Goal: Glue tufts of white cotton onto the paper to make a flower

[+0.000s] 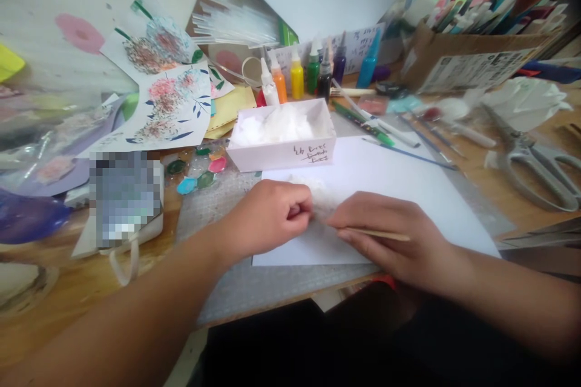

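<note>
- Head view: the left hand (267,217) is curled into a loose fist. Its thumb and forefinger pinch the left edge of a white fluffy tuft (318,196), cotton by the look, just in front of the white box (281,154).
- The right hand (390,242) lies palm down, fingers closed around a thin wooden stick (376,233) that points toward the tuft. Its fingertips meet the tuft's right edge.
- The tuft rests on a white paper sheet (399,187) that runs up to the box's front wall.
- It looks almost weightless, soft and easily torn, so a light pinch at its edge would suit it better than a squeeze.
- More white fluff fills the box.
- Coloured paint bottles (297,78) stand behind the box.
- Flower prints (170,103) lie to the left of the box.
- Scissors (535,163) lie well to the right of the box on the tabletop (68,296).
</note>
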{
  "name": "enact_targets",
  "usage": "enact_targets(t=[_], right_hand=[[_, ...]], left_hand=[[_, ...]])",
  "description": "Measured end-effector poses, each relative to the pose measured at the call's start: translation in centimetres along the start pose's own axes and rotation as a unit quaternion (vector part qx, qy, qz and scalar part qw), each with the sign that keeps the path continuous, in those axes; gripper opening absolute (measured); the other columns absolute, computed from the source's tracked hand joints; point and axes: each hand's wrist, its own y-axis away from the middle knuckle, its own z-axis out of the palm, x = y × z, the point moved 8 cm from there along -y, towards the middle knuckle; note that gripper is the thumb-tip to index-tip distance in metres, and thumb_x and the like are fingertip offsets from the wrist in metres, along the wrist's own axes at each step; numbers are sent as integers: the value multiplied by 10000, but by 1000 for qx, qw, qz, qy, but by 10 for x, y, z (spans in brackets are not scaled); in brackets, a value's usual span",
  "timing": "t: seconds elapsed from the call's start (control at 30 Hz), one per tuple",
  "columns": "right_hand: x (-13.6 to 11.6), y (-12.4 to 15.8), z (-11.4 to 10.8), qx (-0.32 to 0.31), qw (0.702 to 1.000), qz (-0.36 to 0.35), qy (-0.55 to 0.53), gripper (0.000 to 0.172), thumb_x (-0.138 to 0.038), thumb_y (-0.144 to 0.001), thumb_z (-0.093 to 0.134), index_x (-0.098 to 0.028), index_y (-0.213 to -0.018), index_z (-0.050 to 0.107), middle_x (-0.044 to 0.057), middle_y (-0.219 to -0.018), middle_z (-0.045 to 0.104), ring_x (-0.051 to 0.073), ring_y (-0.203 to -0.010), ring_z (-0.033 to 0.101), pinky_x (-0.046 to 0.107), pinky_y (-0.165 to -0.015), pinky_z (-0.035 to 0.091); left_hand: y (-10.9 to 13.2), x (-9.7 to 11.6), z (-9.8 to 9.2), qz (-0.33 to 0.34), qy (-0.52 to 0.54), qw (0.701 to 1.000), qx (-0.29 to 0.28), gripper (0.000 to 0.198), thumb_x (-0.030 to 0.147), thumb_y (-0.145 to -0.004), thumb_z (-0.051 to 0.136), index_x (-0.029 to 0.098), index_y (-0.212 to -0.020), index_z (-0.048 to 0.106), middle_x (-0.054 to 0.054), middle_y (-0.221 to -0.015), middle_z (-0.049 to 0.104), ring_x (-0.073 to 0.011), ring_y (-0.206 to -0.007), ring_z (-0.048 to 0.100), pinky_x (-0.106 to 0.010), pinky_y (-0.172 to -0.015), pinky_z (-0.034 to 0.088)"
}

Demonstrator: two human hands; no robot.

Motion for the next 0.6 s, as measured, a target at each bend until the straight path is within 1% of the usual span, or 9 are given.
enact_targets(t=[0.2, 0.33, 0.47, 0.6], right_hand=[[4, 1, 4, 9, 999, -10, 31, 228, -132, -814, 507, -225, -999, 602, 55, -901, 634, 152, -824, 586, 274, -708, 486], [5, 1, 6, 10, 999, -9, 40, 221, -131, -816, 505, -216, -994, 606, 59, -905, 630, 149, -830, 585, 274, -713, 489], [6, 1, 7, 5, 999, -1, 48, 207, -138, -826, 490, -201, -985, 606, 62, -898, 629, 148, -815, 585, 272, -706, 486], [8, -1, 9, -3, 999, 13, 51, 197, -146, -830, 487, -207, -971, 610, 56, -903, 623, 143, -812, 580, 264, -706, 475]], left_hand=[[0, -2, 0, -25, 21, 999, 0, 73, 177, -701, 512, 181, -667, 577, 66, -515, 496, -54, -485, 429, -176, -483, 298], [1, -7, -2, -48, 68, 997, -2, 80, 229, -722, 520, 183, -696, 581, 64, -507, 492, -56, -466, 416, -169, -459, 307], [1, -15, -11, -76, 131, 988, 28, 127, 264, -750, 508, 173, -682, 564, 46, -548, 529, -68, -498, 451, -165, -448, 327], [3, -21, -20, -91, 151, 982, 65, 114, 231, -750, 503, 165, -665, 541, 48, -539, 502, -61, -486, 427, -161, -427, 305]])
